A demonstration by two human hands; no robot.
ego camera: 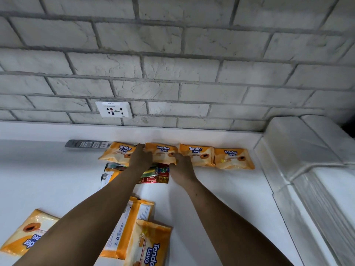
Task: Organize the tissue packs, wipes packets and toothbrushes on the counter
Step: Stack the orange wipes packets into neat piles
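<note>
Reaching with both arms across a white counter (221,189) toward a row of four orange wipes packets (196,155), lined up side by side at the foot of a grey brick wall (172,54). Touching the second packet from the left (163,152) with the left hand (141,159), by straight fingers laid along its left edge, just beside the first packet (117,152). Meeting the same packet's right edge with the right hand (182,167), by bent fingers; impossible to tell whether gripping or only pressing. Lying flat against the wall, left of the row: a grey toothbrush pack (88,144). Partly hidden under the forearms: a red and green packet (157,175). Scattered nearer the front, well apart from the row: more orange packets (148,244), two of them overlapping. Set in the wall above the toothbrush pack: a white socket (113,109).
</note>
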